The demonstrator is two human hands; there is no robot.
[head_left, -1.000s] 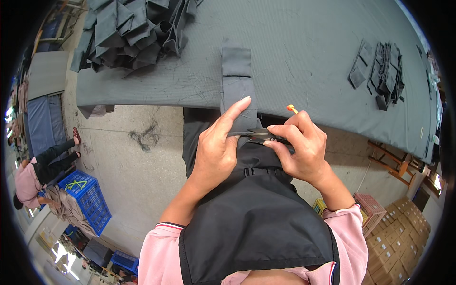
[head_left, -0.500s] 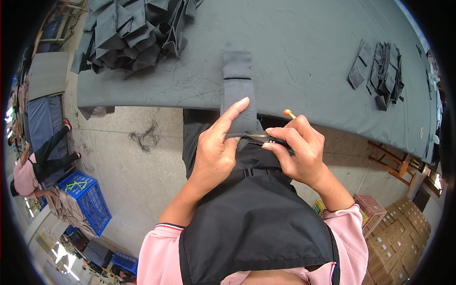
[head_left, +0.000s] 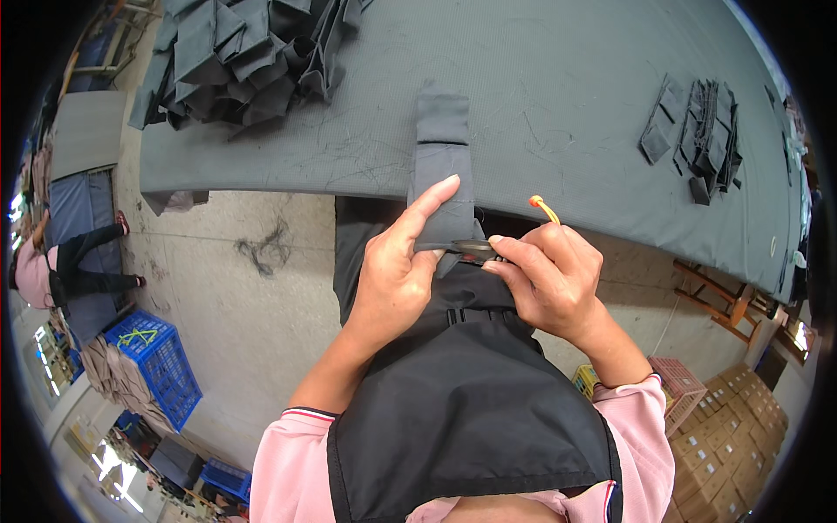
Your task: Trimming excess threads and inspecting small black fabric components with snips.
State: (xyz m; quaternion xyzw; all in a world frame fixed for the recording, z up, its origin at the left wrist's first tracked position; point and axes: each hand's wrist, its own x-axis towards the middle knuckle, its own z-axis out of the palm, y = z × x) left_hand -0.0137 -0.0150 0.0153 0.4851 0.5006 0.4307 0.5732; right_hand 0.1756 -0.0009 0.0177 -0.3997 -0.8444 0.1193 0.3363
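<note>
My left hand [head_left: 397, 270] pinches the near end of a grey fabric strip [head_left: 443, 174], its index finger stretched along it. The strip runs from the table top over the front edge toward me, with a dark seam across it. My right hand [head_left: 558, 275] is closed on small metal thread snips [head_left: 473, 248], whose blades lie against the folded end of the strip beside my left fingertips. An orange cord [head_left: 542, 207] sticks out above my right hand. The handles of the snips are mostly hidden in my fingers.
A heap of grey fabric pieces [head_left: 244, 61] lies at the table's [head_left: 558, 70] far left. A smaller bundle of strips [head_left: 711, 135] is at the right. Loose threads [head_left: 266, 248] lie on the floor. Beyond stand a blue crate [head_left: 161, 370], stacked cartons [head_left: 719, 444] and another person [head_left: 74, 261].
The fabric strip has shifted slightly to the right on the table. The snips' blades look closer together, and the orange cord has swung up. The person at the left has changed posture.
</note>
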